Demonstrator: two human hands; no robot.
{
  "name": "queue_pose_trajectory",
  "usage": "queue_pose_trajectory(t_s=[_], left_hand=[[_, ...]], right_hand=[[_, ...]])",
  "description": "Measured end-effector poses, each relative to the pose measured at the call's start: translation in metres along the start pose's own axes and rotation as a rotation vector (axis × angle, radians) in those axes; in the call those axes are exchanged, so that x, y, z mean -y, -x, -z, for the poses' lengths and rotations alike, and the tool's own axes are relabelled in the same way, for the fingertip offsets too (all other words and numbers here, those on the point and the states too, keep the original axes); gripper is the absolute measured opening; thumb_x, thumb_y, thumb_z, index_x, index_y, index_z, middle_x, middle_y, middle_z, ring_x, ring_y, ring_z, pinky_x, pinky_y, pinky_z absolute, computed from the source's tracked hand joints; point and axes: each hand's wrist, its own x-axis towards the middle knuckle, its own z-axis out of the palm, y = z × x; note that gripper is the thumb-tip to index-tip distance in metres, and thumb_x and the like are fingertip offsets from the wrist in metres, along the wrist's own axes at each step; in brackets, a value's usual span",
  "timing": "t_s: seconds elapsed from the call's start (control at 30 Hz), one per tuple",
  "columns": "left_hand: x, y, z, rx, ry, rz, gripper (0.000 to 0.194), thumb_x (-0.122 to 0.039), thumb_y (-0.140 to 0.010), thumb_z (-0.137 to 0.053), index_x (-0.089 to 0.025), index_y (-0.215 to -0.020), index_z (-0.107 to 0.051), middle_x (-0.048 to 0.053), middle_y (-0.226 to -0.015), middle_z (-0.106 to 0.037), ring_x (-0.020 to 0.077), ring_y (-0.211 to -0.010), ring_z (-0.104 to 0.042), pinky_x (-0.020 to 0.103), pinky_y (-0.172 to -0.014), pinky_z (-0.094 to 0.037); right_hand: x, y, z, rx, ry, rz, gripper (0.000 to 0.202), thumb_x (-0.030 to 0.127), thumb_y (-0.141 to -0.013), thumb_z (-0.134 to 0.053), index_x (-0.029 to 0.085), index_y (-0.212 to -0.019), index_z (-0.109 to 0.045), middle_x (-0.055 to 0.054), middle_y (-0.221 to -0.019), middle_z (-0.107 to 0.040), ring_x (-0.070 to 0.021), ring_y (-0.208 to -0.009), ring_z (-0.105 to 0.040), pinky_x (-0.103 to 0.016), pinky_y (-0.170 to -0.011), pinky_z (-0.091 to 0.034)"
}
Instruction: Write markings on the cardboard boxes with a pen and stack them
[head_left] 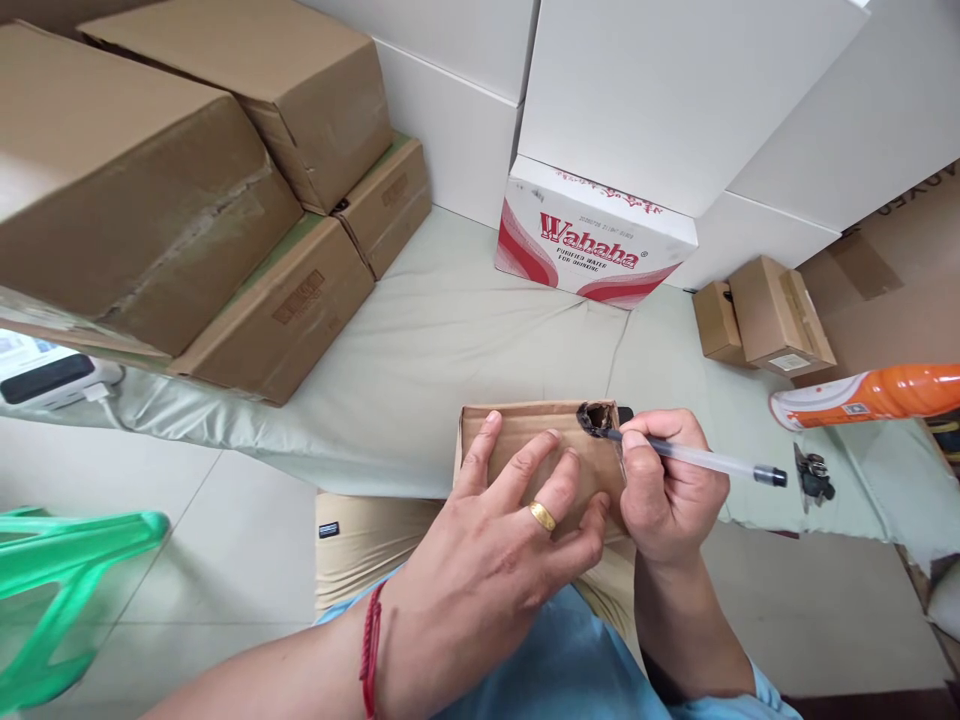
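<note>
A small cardboard box [517, 420] lies at the front edge of the cloth-covered table, close to my body. My left hand [517, 520] rests on it with the fingers spread flat, a gold ring on one finger. Near the box's far right corner is a ragged hole with a blackened rim [592, 420]. My right hand [671, 490] pinches a pen [705, 458] with a clear barrel and black ends. The pen's tip points left and meets the black edge of the hole; whether it goes inside I cannot tell.
Large cardboard boxes [135, 190] are stacked at the left. A Wahaha water carton [592, 245] stands at the back. To the right are small boxes [772, 310], an orange bottle [870, 393] and a dark metal item [814, 478]. A green stool [67, 590] stands at lower left.
</note>
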Motion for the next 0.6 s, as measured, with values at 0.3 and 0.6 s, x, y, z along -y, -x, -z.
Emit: queue_pose_trajectory(t_s=[0.3, 0.6], left_hand=[[-0.002, 0.01, -0.002, -0.15, 0.126, 0.051, 0.011, -0.021, -0.101, -0.067, -0.02, -0.111, -0.071, 0.009, -0.131, -0.074, 0.0257, -0.144, -0.058, 0.048, -0.14, -0.027], [0.051, 0.03, 0.021, -0.152, 0.164, 0.11, 0.098, -0.062, -0.09, -0.082, -0.028, -0.169, -0.035, 0.022, -0.18, -0.026, 0.0476, -0.169, -0.022, 0.073, -0.131, -0.031]], right_hand=[[0.0, 0.006, 0.002, -0.3, -0.089, -0.027, 0.007, 0.023, -0.099, -0.065, 0.022, -0.102, -0.071, 0.003, -0.071, -0.063, -0.0123, -0.056, -0.057, -0.026, -0.054, -0.046], [-0.108, 0.045, 0.074, -0.002, 0.468, -0.129, 0.028, 0.04, -0.108, -0.054, 0.02, -0.118, -0.07, -0.01, -0.101, -0.078, -0.0242, -0.093, -0.074, -0.04, -0.088, -0.058]])
